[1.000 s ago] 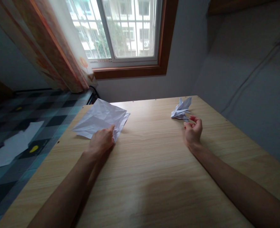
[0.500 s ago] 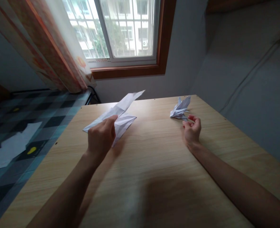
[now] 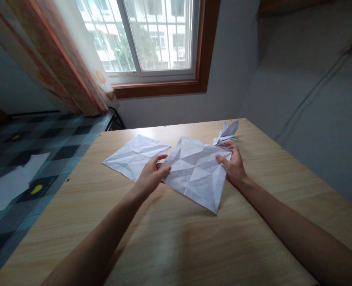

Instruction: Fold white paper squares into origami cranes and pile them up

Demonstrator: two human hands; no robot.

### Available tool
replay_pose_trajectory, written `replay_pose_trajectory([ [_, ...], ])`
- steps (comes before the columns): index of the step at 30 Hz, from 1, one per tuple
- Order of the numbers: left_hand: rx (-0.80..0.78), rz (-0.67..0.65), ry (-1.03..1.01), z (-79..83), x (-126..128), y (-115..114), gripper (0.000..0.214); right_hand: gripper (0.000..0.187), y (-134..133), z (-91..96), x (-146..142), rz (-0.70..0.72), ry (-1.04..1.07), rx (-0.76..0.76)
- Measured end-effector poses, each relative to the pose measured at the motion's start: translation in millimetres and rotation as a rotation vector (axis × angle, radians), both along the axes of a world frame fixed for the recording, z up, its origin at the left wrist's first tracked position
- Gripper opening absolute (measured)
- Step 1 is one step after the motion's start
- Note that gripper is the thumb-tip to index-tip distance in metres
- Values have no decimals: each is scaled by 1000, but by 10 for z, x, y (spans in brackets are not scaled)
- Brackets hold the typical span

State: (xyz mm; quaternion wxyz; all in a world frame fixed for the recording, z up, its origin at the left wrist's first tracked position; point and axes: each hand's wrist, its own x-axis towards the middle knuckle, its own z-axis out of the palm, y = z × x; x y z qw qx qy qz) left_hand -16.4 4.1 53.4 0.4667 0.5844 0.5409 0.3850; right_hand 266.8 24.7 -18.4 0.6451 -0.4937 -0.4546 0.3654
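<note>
A creased square sheet of white paper (image 3: 196, 169) is stretched between my two hands above the table. My left hand (image 3: 152, 174) pinches its left corner between thumb and fingers. At the opposite corner, my right hand (image 3: 234, 165) grips the sheet, thumb on top. A second creased sheet (image 3: 135, 155) lies on the table, partly behind my left hand. Just beyond my right hand stands a folded paper figure (image 3: 227, 132) with pointed parts; its lower part is hidden by the hand and the held sheet.
The wooden table (image 3: 181, 242) carries all of this. To the left, a bed with a checked cover (image 3: 2, 159) holds more white paper (image 3: 17, 180). A curtain (image 3: 71, 59) and a window (image 3: 160, 35) are behind the table; a wall (image 3: 307, 91) runs along the right.
My left hand has lifted one sheet off the other and brought it right. My right hand has moved from the folded figure's tip to this sheet's right corner.
</note>
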Motion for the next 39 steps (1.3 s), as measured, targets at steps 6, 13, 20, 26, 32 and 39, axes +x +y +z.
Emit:
replay_pose_trajectory([
  [6, 462, -30, 815, -140, -231, 139, 42, 69, -10, -21, 54, 42, -429, 25],
  [13, 246, -161, 1216, -356, -367, 257, 57, 48, -139, 113, 8, -239, -964, 180],
  [20, 541, -65, 1117, -325, -223, 175, 67, 67, -345, 116, -218, 335, -1314, 368],
  [26, 587, -687, 1061, -391, -65, 52, 77, 93, -426, 112, -380, 656, -1425, 338],
  [32, 532, -724, 1076, -435, -73, 42, 80, 94, -387, 136, -316, 711, -1487, 263],
  [39, 519, -700, 1086, -408, -96, 8, 86, 89, -252, 14, 28, 614, -1489, 208],
])
